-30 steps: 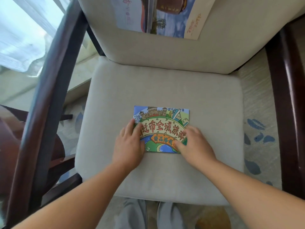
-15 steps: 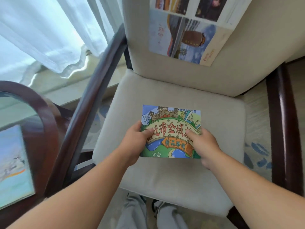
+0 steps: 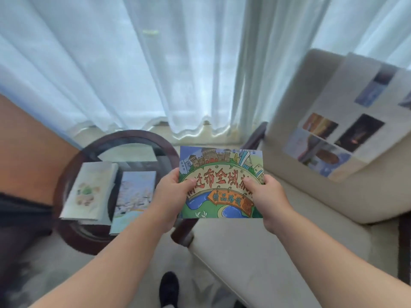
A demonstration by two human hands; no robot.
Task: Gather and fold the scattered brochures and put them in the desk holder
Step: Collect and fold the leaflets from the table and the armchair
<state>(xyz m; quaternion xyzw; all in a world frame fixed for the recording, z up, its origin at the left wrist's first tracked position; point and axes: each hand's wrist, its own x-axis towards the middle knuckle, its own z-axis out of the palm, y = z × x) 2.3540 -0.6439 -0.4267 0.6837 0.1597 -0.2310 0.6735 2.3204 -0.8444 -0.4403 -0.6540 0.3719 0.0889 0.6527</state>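
A folded, cartoon-printed brochure hangs in the air between the chair and the round table. My left hand grips its left edge and my right hand grips its right edge, thumbs on the front. Two folded brochures lie on the round glass table: a pale one at the left and a blossom-photo one beside it. An unfolded brochure with photos leans against the chair's backrest at the right. No desk holder shows.
The round dark-rimmed glass table stands left of centre. A beige cushioned chair with a dark wooden arm fills the right. White curtains hang behind. An orange and dark surface borders the left edge.
I lifted the cartoon brochure off the chair seat with both hands and carried it up and left. My view swung left, bringing the round table and curtains into sight.
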